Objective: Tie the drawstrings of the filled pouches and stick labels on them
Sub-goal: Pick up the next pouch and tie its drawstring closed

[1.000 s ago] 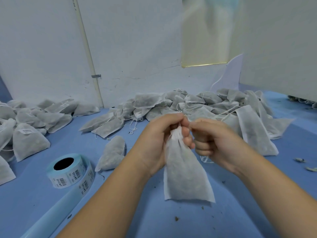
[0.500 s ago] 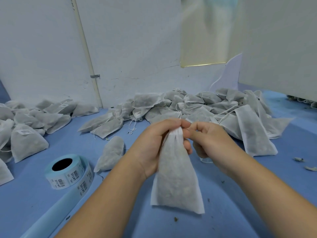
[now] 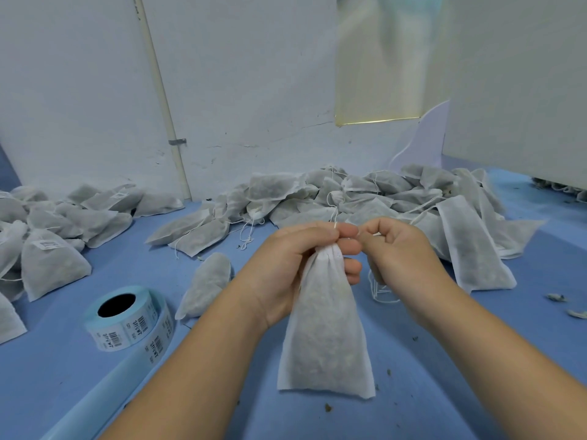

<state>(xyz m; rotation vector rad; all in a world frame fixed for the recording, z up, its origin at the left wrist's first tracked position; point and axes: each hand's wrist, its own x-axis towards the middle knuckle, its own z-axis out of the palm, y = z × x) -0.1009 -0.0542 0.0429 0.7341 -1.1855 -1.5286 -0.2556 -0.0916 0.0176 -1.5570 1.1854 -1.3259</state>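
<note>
Pouch [image 3: 324, 338] at 6 o'clock, upright, bottom touching or just above the table [image 3: 444, 360], we cannot tell which. Left hand [image 3: 295, 271] grip clamped round the bunched neck; right hand [image 3: 400, 258] grip pinched on the drawstring [image 3: 335, 217], just beside the left thumb. We judge the tying is underway and see no label on this pouch. Label roll [image 3: 127, 319] at 8 o'clock, one loose pouch [image 3: 209, 281] beyond it. Labelled pouches [image 3: 50, 262] at 9 o'clock look finished. The big pile [image 3: 365, 192] at 12 to 1 shows loose strings, so plenty looks left. Blue table, crumbs scattered; white cracked wall [image 3: 254, 90] with a pipe [image 3: 158, 90] behind.
</note>
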